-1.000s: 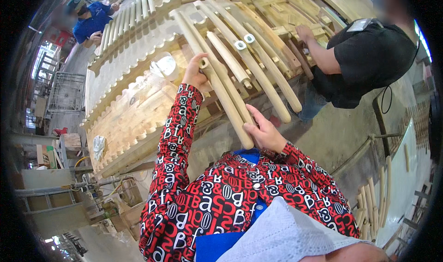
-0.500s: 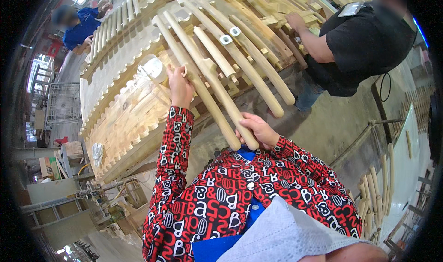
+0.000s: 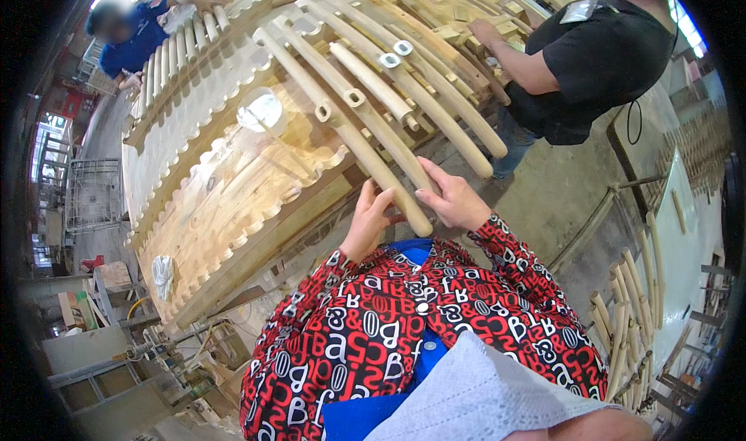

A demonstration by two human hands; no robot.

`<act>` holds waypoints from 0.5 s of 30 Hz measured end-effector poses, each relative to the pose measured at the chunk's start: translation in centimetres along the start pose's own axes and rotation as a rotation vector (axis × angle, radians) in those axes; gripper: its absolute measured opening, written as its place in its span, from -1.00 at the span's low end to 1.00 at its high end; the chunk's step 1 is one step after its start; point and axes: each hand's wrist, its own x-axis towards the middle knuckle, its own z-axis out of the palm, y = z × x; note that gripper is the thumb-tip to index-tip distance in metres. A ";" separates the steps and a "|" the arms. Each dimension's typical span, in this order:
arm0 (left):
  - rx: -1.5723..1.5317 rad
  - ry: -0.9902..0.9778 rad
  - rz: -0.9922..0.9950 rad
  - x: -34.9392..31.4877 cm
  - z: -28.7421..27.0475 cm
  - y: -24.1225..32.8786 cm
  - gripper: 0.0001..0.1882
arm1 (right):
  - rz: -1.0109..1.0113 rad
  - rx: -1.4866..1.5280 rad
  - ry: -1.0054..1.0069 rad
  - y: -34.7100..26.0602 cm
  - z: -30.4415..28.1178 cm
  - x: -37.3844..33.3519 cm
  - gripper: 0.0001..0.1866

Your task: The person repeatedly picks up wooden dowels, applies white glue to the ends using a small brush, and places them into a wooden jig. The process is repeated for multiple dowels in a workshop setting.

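Two long pale wooden poles, rounded at the near ends, jut from the bench toward me. Each has an oval slot with a raised rim, facing up. My left hand (image 3: 371, 219) is closed around the near end of the left pole (image 3: 357, 143), thumb on its side and fingertips underneath. My right hand (image 3: 457, 200) grips the near end of the second pole (image 3: 385, 130), covering its tip. To the right lie a shorter rod (image 3: 373, 86) with a narrow tenon and two more long poles (image 3: 435, 103) with white-rimmed slots.
A scalloped wooden rack (image 3: 241, 173) spans the bench, with a white tub (image 3: 260, 111) and white glove (image 3: 162, 276) on it. A person in black (image 3: 590, 68) works at right; another in blue (image 3: 140, 41) handles rods at far left. More poles (image 3: 625, 309) stand lower right.
My left hand has come back from the left pole's slot to its near end. The second pole has shifted away from me, and both slots now face up. The person in blue has reached across the rods.
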 end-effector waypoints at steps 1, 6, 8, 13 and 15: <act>-0.001 -0.033 0.003 0.5 0.0 0.0 -0.66 | 0.006 0.049 0.000 -0.1 0.1 -0.1 -0.32; 0.019 -0.006 -0.032 1.2 -0.2 0.1 -0.65 | 0.012 0.067 0.033 -0.9 0.1 -0.4 -0.33; 0.025 -0.029 -0.039 1.1 -0.6 0.2 -0.64 | -0.022 -0.016 0.083 -1.7 -0.1 -0.5 -0.35; -0.029 -0.087 -0.083 1.1 -1.8 0.0 -0.64 | -0.121 -0.274 0.334 -5.7 -0.5 0.0 -0.50; -0.003 -0.110 -0.102 0.5 -2.6 0.0 -0.57 | -0.231 -0.222 0.326 -7.9 0.0 1.5 -0.59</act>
